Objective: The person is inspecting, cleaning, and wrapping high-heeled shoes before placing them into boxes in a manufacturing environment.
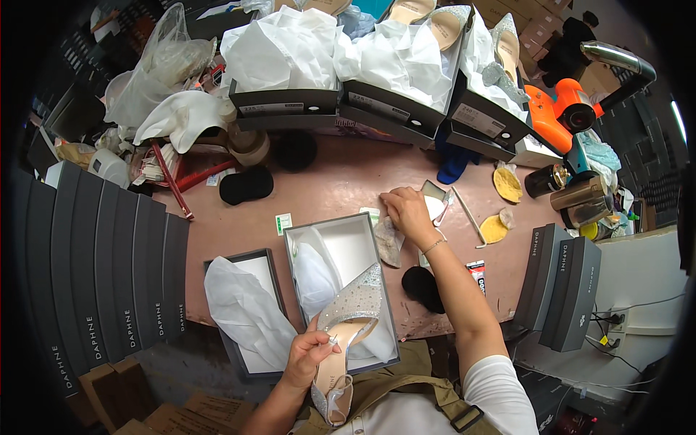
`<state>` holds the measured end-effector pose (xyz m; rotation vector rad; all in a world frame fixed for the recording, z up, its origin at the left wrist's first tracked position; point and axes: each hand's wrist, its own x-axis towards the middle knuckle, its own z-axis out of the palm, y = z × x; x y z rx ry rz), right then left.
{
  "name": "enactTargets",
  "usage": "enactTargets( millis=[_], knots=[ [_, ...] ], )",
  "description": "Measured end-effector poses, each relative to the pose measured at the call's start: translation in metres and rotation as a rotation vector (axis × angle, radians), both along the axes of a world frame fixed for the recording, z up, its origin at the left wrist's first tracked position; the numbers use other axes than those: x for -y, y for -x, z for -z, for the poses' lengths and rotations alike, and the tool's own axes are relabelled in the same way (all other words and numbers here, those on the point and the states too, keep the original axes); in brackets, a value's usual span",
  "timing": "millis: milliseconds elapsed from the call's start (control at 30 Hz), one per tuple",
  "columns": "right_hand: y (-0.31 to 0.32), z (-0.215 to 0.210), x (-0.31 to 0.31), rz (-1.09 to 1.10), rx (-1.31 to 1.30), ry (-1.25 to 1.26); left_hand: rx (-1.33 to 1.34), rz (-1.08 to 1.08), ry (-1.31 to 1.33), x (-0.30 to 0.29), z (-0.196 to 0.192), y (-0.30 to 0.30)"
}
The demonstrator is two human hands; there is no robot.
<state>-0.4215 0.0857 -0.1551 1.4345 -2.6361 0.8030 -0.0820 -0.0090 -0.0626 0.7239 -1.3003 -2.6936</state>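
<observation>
My left hand is closed around the middle of a silver pointed-toe slingback shoe covered in shiny stones. The shoe is tilted over an open dark-grey shoe box, its toe pointing away from me. White tissue paper lies in that box. Farther off, my right hand reaches down to the table with its fingers bent, beside a crumpled greyish rag. Whatever its fingertips hold is hidden. Left of the box lies a dark tray-like box part with white tissue paper in it.
Stacked dark shoe boxes line the left; two boxes stand at right. Open boxes with tissue and shoes fill the back. Yellow pads, a thin stick, a black oval pad and a tube lie around my right arm.
</observation>
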Motion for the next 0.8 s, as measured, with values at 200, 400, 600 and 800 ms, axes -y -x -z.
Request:
enactTargets(
  millis=[200, 400, 600, 800],
  knots=[
    [-0.002, 0.007, 0.01, -0.046, -0.169, -0.081, 0.015, -0.026, 0.057, -0.003, -0.013, 0.012],
    [-0.008, 0.011, 0.013, -0.043, -0.125, -0.054, 0.0, 0.074, 0.122, 0.001, 0.0, -0.001],
    [0.005, 0.057, -0.002, -0.078, -0.256, -0.104, -0.23, -0.049, 0.174, -0.016, 0.007, -0.006],
    [0.035, 0.07, -0.031, 0.006, 0.307, 0.113, -0.1, 0.04, 0.039, -0.008, 0.002, -0.008]
  ],
)
